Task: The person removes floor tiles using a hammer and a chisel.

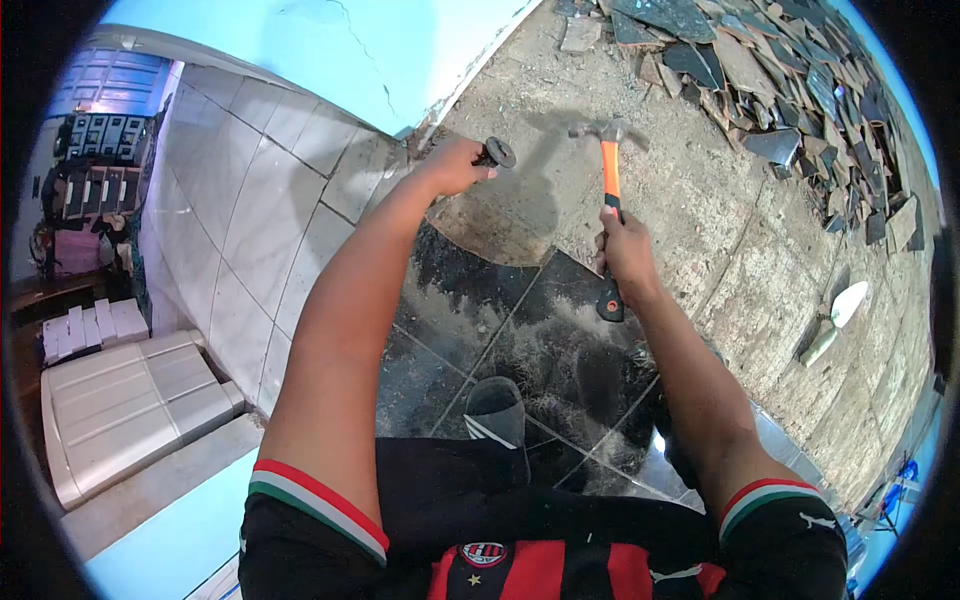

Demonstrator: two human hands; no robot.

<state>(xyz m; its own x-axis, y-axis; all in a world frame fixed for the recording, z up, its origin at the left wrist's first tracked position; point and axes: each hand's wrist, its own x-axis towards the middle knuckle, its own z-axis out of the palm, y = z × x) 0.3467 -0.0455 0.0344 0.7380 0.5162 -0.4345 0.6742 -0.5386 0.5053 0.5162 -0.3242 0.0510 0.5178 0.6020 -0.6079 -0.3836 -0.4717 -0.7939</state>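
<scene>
My left hand (457, 168) is closed around a chisel (499, 152) with a round dark guard at its top. Its lower end is hidden from this angle. To the right, my right hand (628, 250) grips a claw hammer (611, 170) by its orange and black handle, with the metal head pointing away from me above the floor. Below both hands lie dark floor tiles (520, 335) covered in dust. Their broken edge meets the bare, rough screed (690, 210) beyond.
Broken tile pieces (780, 90) are heaped at the upper right. A trowel (850, 303) lies on the screed at the right. A light blue wall corner (400, 115) juts in near my left hand. White tiles (240, 210) and a pale plastic lid (130, 410) are at the left.
</scene>
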